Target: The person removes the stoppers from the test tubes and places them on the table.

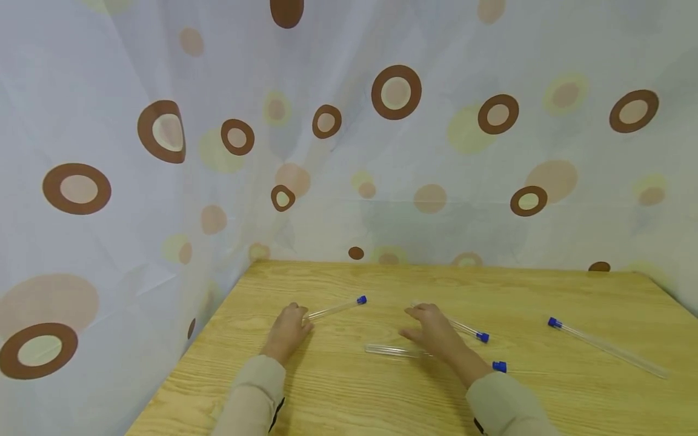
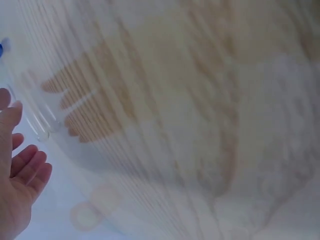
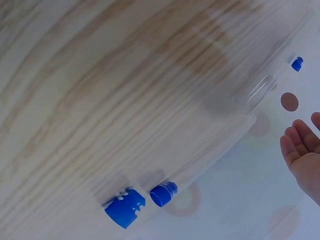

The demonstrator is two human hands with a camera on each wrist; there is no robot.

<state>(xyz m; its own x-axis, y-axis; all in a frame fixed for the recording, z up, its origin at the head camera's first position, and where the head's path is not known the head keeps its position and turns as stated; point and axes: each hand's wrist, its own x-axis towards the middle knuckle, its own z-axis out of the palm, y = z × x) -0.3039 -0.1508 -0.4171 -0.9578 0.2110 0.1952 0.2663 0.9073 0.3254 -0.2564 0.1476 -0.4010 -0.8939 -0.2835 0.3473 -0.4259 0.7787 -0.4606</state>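
Note:
Several clear test tubes with blue caps lie on the wooden table. My left hand [image 1: 286, 333] is beside the uncapped end of the left tube [image 1: 335, 310]; the left wrist view has its loosely bent fingers close to that rounded end [image 2: 45, 125]. Over two tubes near the middle hovers my right hand [image 1: 433, 333], thumb and fingers apart. It partly hides the back tube [image 1: 463, 327] and the front tube [image 1: 389, 350]. In the right wrist view this hand [image 3: 306, 162] has nothing in its fingers, and two blue caps [image 3: 125, 207] show at the bottom.
Another capped tube [image 1: 611, 348] lies slantwise at the right, its blue cap toward the back. The wooden table [image 1: 327, 393] ends at a pale curtain [image 1: 338, 151] with brown rings, which hangs behind it and along its left side.

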